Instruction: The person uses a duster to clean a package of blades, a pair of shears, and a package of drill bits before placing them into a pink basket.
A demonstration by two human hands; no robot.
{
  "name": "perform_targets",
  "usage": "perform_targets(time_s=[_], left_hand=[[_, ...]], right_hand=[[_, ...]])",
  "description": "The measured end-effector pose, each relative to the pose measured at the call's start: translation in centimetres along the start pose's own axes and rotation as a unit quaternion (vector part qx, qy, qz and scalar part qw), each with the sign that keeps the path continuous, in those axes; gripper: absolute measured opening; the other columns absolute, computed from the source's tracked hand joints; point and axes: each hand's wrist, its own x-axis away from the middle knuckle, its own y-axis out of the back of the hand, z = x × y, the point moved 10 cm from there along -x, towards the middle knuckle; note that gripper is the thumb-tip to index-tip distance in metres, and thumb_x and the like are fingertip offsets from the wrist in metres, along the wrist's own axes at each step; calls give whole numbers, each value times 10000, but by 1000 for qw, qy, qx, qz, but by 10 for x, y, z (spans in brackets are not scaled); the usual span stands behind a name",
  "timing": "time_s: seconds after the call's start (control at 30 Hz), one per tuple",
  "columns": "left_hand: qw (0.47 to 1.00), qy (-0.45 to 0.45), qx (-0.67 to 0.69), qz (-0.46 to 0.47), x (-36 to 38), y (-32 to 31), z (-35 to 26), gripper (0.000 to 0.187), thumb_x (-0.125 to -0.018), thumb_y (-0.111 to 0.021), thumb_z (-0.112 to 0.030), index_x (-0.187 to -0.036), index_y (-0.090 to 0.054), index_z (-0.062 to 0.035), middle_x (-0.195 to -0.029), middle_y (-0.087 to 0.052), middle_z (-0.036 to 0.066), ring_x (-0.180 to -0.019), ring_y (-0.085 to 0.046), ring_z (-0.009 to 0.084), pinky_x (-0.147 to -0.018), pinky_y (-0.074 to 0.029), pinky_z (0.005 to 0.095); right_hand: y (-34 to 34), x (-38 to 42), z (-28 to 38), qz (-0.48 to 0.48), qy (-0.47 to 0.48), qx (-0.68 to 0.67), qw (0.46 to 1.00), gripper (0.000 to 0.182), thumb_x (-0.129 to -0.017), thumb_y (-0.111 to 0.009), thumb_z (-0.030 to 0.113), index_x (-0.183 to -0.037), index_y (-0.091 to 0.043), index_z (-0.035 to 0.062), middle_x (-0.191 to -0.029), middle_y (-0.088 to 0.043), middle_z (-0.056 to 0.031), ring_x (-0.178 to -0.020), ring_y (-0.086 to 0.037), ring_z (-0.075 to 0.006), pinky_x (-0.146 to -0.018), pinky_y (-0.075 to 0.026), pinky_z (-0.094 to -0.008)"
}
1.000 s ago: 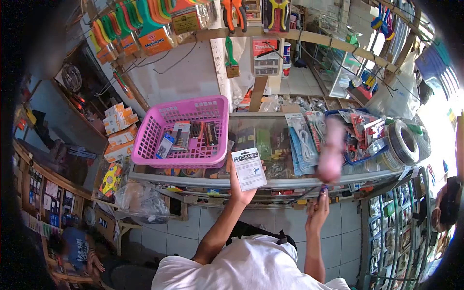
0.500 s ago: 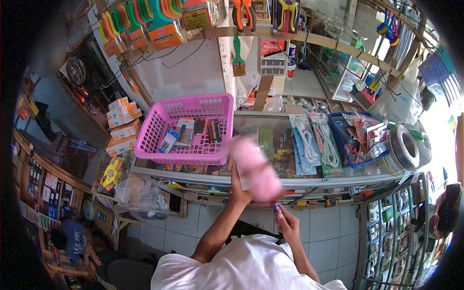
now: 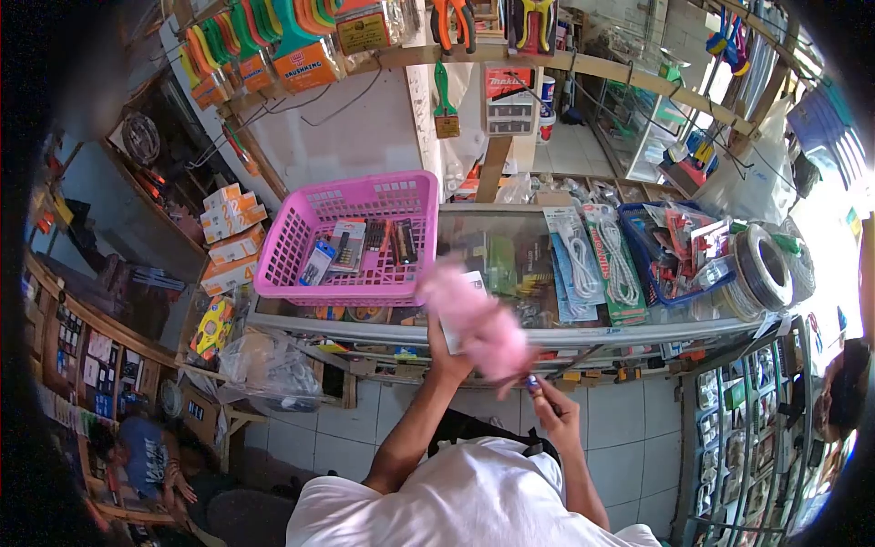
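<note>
A pink fluffy duster [image 3: 483, 324], smeared by motion, lies across a pale flat package [image 3: 448, 333] in front of the counter. My right hand [image 3: 556, 410] is closed around the duster's dark handle below the pink head. Reaching up from the other side, my left hand [image 3: 445, 351] grips the package by its near left side. The duster's head hides most of the package, so its contents cannot be made out. Just beyond my left hand stands a pink plastic basket [image 3: 365, 294] with several packaged tool bits in it.
The glass counter [image 3: 510, 223] holds packaged white cables [image 3: 622, 264], a blue basket [image 3: 643, 287] of red-carded goods and wire coils [image 3: 764, 266]. Pliers [image 3: 453, 25] and brushes hang overhead. Orange-white boxes [image 3: 232, 246] are stacked left. A person [image 3: 150, 465] sits at lower left.
The pink duster head has shifted slightly left and down over the package. My right hand has moved a little to the right, and more of the package's far edge shows.
</note>
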Motion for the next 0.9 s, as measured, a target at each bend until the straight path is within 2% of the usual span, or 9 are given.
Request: perform_targets(time_s=[0.13, 0.17, 0.23, 0.37, 0.47, 0.57, 0.73, 0.87, 0.9], left_hand=[[965, 77, 224, -115, -4, 16, 19, 650, -996, -349, -584, -1406, -454, -91, -1336, -557, 165, -1204, -568, 326, -986, -495, 495], [969, 81, 186, -141, -1, 17, 20, 660, -1001, -342, -580, -1425, -419, -80, -1341, -546, 180, -1216, -556, 333, -1023, -466, 508], [970, 129, 206, -18, -8, 18, 31, 647, -1002, -342, -579, -1435, -420, -105, -1357, -544, 151, -1239, -542, 321, -1041, -445, 518], [967, 94, 218, -92, -1, -1, 19, 677, -997, -349, -589, -1401, -430, -51, -1301, -549, 201, -1204, -552, 327, -1012, -458, 516], [964, 103, 223, -99, 0, 10, 27, 658, -975, -409, -592, -1359, -487, -63, -1245, -573, 177, -1121, -582, 296, -951, -492, 472], [955, 120, 264, -58, -2, 32, 43, 617, -947, -492, -582, -1308, -561, -87, -1215, -587, 150, -1041, -604, 265, -889, -523, 428], [880, 196, 431, 38, 14, 22, 65, 684, -896, -606, -584, -1313, -541, -46, -1088, -593, 126, -964, -605, 243, -777, -561, 365], [876, 192, 440, -40, 12, 77, 78, 537, -921, -661, -410, -1322, -536, -74, -926, -631, 17, -836, -665, 156, -714, -606, 346], [919, 142, 359, -82, 8, 80, 66, 411, -964, -601, -389, -1253, -576, -97, -934, -682, 4, -863, -715, 162, -671, -630, 362]], right_hand=[[-8, 1, -14, -5, -27, -4, 1000, 408, -966, -633, 162, -1352, -581, 37, -853, -560, 79, -673, -412, -6, -573, -332, -167], [-10, 3, -18, 11, -34, 3, 999, 409, -968, -631, 164, -1354, -579, 37, -854, -560, 79, -671, -413, -5, -572, -331, -166], [-16, 6, -15, 64, -3, 77, 995, 401, -974, -631, 178, -1346, -586, 36, -851, -572, 69, -675, -424, -1, -573, -328, -164], [-5, 8, -26, -41, -31, -74, 996, 412, -960, -649, 183, -1339, -591, 32, -824, -565, 63, -663, -440, -6, -556, -330, -170], [-10, 9, -14, 53, 19, 98, 994, 415, -967, -626, 172, -1358, -574, 42, -765, -508, 76, -601, -407, -13, -514, -307, -185], [4, 8, -17, -11, -11, -76, 997, 407, -976, -603, 179, -1363, -574, 55, -744, -487, 72, -573, -381, -16, -497, -287, -193], [34, 1, -15, -68, -17, -97, 993, 475, -992, -573, 210, -1430, -484, 51, -688, -437, 44, -508, -323, -26, -451, -251, -191], [45, 6, -11, -73, 0, -123, 990, 472, -1008, -542, 210, -1441, -460, 41, -663, -436, 33, -484, -321, -31, -438, -252, -195], [46, 8, -8, -71, 4, -120, 990, 470, -1008, -541, 206, -1439, -461, 38, -660, -433, 33, -484, -322, -32, -439, -254, -194]])
